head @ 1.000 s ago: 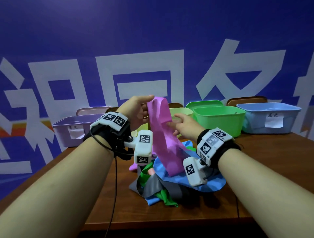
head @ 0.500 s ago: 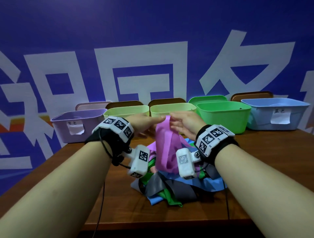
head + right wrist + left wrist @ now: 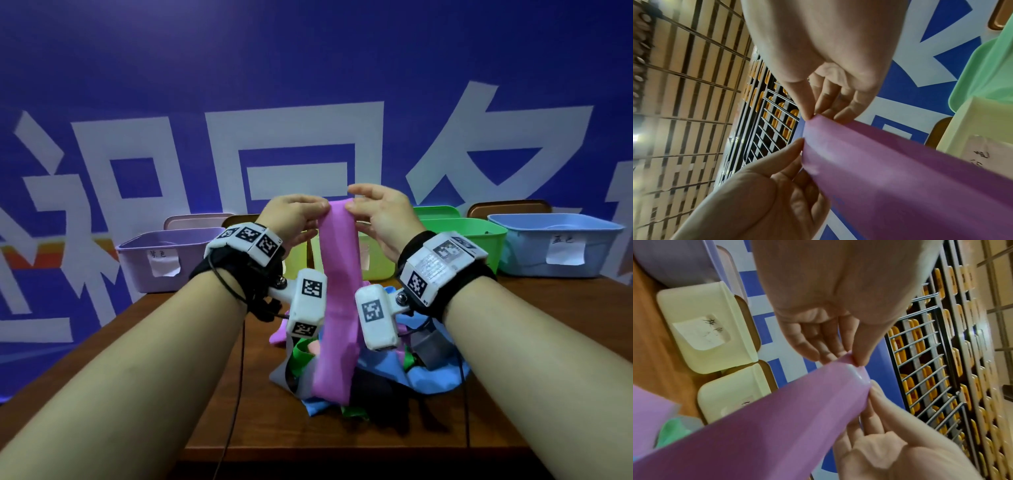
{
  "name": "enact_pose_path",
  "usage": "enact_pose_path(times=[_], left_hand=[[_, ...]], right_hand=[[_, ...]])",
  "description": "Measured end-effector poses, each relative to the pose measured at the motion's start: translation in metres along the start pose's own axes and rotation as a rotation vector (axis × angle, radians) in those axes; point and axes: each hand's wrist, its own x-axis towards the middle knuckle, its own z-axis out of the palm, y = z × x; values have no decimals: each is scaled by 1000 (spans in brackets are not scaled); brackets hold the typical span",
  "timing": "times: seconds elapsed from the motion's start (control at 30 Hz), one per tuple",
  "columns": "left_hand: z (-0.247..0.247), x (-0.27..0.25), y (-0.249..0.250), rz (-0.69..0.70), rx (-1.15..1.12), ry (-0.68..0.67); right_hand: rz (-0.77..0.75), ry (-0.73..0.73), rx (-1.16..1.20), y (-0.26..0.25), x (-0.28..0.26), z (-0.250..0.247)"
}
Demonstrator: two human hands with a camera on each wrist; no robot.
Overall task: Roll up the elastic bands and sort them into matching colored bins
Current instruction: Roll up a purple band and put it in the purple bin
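A pink-purple elastic band hangs flat from both hands over a pile of bands on the table. My left hand pinches the left corner of its top edge and my right hand pinches the right corner. In the left wrist view the left hand holds the band between thumb and fingers, with the right hand below it. In the right wrist view the right hand pinches the band at its corner, and the left hand holds the other corner.
Bins line the far table edge: a purple bin, two yellow-green bins partly hidden behind the hands, a green bin and a blue bin. The pile holds blue, green and grey bands. A blue wall stands behind.
Both hands came together at the band's top end, then lifted it from bin-rim height, so more of the band hangs straight above the pile.
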Motion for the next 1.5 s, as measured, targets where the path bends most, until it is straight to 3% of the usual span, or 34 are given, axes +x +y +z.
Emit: enact_pose_path(times=[0.13,0.27,0.33,0.43,0.7,1.0,1.33,1.5], left_hand=[[4,-9,23,81,-16,14],[7,-18,42,135,4,-4],[6,-21,49,147,24,12],[3,-25,57,172,29,25],[2,-37,66,138,-30,-30],[1,-36,67,185,-46,11],[4,-39,63,191,-112,-71],[4,-38,58,258,-51,-60]], right_hand=[[-53,42,-99,-17,-3,3],[59,-55,-215,-33,-9,4],[86,-94,-172,-41,-13,3],[7,-135,-99,-53,-18,2],[-101,-89,-106,-69,-26,8],[-37,-128,-39,-70,-30,6],[-104,-36,-76,-65,-28,3],[-107,-10,-51,-65,-28,4]])
